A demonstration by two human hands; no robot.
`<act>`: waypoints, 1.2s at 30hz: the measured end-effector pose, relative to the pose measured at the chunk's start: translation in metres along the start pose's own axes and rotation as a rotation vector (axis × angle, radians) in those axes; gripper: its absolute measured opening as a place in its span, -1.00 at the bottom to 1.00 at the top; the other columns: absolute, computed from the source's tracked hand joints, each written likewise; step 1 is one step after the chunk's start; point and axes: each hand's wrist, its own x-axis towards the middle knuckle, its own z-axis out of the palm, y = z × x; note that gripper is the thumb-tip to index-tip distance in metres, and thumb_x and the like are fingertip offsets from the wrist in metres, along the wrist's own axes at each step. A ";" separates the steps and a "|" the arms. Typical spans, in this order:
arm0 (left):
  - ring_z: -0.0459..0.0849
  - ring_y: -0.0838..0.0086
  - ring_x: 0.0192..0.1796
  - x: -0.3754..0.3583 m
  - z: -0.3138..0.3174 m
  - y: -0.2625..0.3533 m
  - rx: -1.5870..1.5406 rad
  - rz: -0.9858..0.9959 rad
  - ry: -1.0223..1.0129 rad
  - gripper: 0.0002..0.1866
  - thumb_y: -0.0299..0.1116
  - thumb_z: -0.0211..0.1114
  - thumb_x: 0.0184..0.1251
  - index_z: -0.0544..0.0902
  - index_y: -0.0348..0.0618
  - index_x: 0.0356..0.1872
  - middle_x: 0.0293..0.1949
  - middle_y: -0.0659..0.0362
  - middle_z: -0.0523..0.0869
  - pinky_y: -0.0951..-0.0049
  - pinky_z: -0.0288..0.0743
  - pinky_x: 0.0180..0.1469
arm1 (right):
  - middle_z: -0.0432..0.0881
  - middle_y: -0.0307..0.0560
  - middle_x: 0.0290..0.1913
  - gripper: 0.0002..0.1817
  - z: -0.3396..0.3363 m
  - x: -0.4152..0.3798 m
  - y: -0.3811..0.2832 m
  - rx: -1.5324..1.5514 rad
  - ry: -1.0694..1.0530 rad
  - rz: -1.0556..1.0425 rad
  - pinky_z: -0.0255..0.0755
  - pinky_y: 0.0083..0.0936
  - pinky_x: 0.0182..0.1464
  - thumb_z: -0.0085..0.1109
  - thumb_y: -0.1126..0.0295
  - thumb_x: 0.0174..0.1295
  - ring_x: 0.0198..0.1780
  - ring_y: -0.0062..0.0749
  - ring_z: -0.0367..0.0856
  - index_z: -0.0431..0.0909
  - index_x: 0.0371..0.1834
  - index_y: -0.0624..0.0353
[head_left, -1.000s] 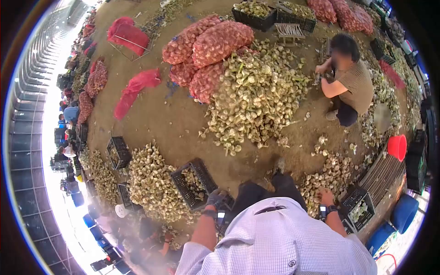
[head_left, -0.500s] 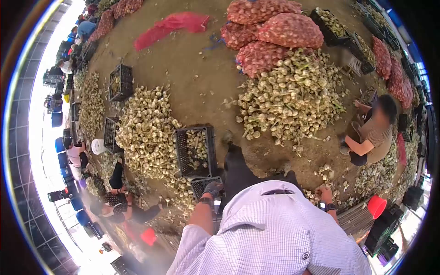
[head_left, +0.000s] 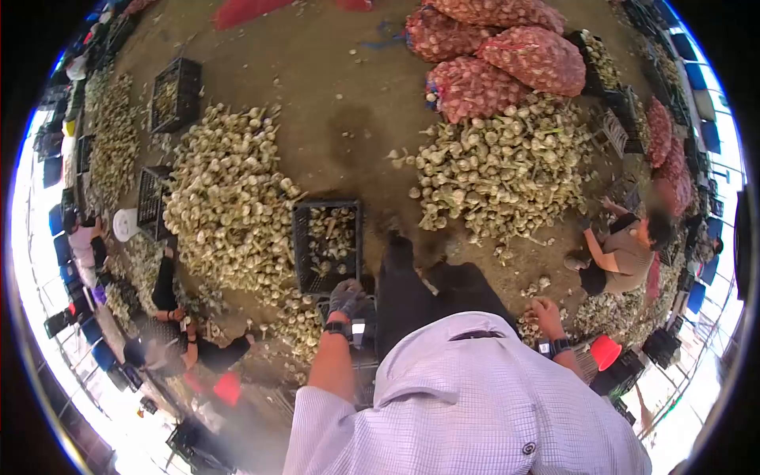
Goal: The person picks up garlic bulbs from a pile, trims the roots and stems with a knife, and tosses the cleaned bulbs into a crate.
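My left hand (head_left: 346, 299), in a grey glove with a watch at the wrist, rests at the near rim of a black plastic crate (head_left: 301, 245) partly filled with garlic bulbs. Whether it grips the rim is unclear. My right hand (head_left: 546, 310) is bare, also wears a watch, and reaches down to a few loose garlic bulbs (head_left: 529, 324) on the dirt floor by my right leg. Its fingers are too small to read. My dark trousers and checked shirt fill the lower middle of the view.
A large garlic pile (head_left: 507, 170) lies ahead right, with another garlic pile (head_left: 229, 202) left of the crate. Red mesh sacks (head_left: 475, 87) lie behind. A person (head_left: 625, 253) crouches at the right, others (head_left: 170, 317) at the left. More black crates (head_left: 176, 93) and a red bucket (head_left: 606, 351) stand around.
The view has swung left and down, bringing the garlic crate closer. My left hand moved up to its near rim. My right hand stays low by the loose bulbs.
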 end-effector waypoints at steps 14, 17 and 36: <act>0.60 0.51 -0.47 -0.066 -0.039 -0.078 -0.046 0.053 0.245 -0.85 -0.35 0.25 0.31 0.58 -0.09 -0.14 -0.43 0.23 0.64 0.46 0.50 -0.49 | 0.67 -0.02 -0.26 -0.68 0.003 0.135 -0.012 -0.043 -0.080 0.045 0.52 -0.45 -0.36 0.07 0.30 0.37 -0.38 -0.42 0.62 0.47 0.05 0.30; 0.61 0.51 -0.47 -0.038 -0.077 -0.146 0.729 0.458 0.159 -0.80 -0.30 0.27 0.31 0.60 -0.10 -0.10 -0.40 0.21 0.67 0.44 0.52 -0.47 | 0.67 -0.03 -0.28 -0.68 -0.008 0.149 0.002 -0.041 -0.130 0.087 0.51 -0.44 -0.40 0.09 0.28 0.36 -0.41 -0.43 0.60 0.45 0.05 0.28; 0.54 0.12 0.21 0.264 -0.076 0.007 0.888 0.441 0.189 -0.43 -0.23 0.39 0.12 0.53 -0.17 0.19 0.12 -0.09 0.61 0.28 0.42 0.22 | 0.67 -0.06 -0.34 -0.76 0.041 0.051 0.078 -0.084 -0.006 0.403 0.58 -0.44 -0.36 0.09 0.25 0.33 -0.36 -0.41 0.66 0.51 -0.14 0.21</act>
